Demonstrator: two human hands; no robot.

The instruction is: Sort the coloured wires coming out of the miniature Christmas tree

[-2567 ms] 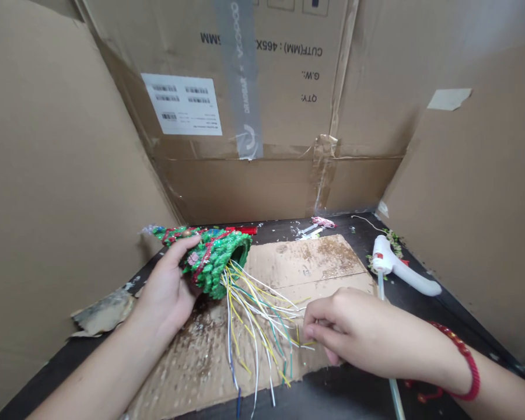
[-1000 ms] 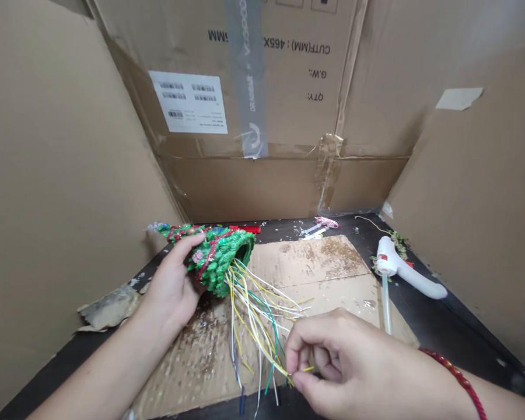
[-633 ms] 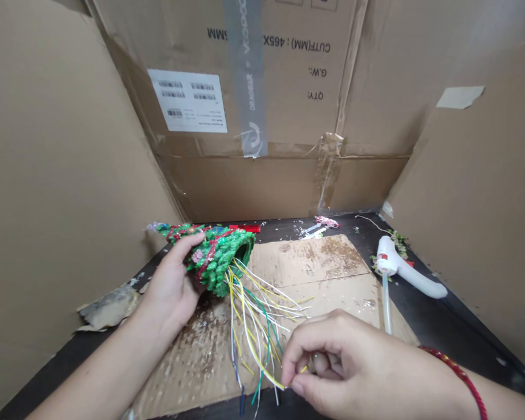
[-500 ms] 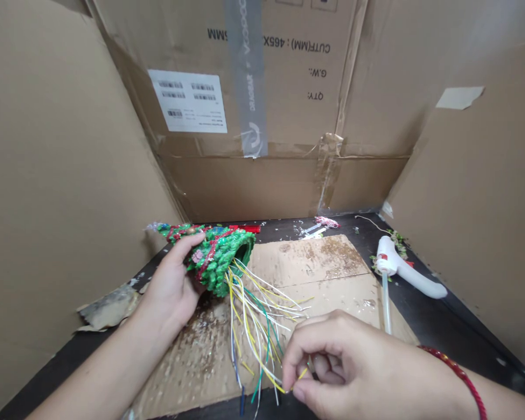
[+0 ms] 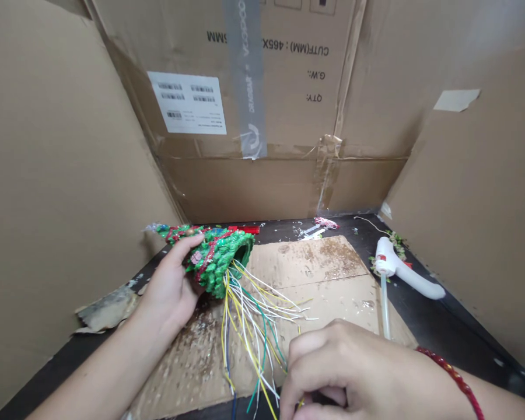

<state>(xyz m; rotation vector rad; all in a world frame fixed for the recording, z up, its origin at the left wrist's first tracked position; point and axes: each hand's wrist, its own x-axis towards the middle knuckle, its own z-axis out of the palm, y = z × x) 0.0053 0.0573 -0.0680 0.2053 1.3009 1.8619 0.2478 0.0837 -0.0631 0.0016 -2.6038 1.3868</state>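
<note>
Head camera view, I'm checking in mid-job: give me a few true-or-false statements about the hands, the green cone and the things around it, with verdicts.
1. The left hand holds the green beaded tree cone. True.
2. Coloured wires hang from the cone's open end over a cardboard sheet. True.
3. The right hand grips the white hot glue gun. False: the glue gun lies apart from both hands, on the dark tabletop beside the cardboard.
4. The red cord bracelet is on the left wrist. False: it is on the wrist of the right hand.
</note>
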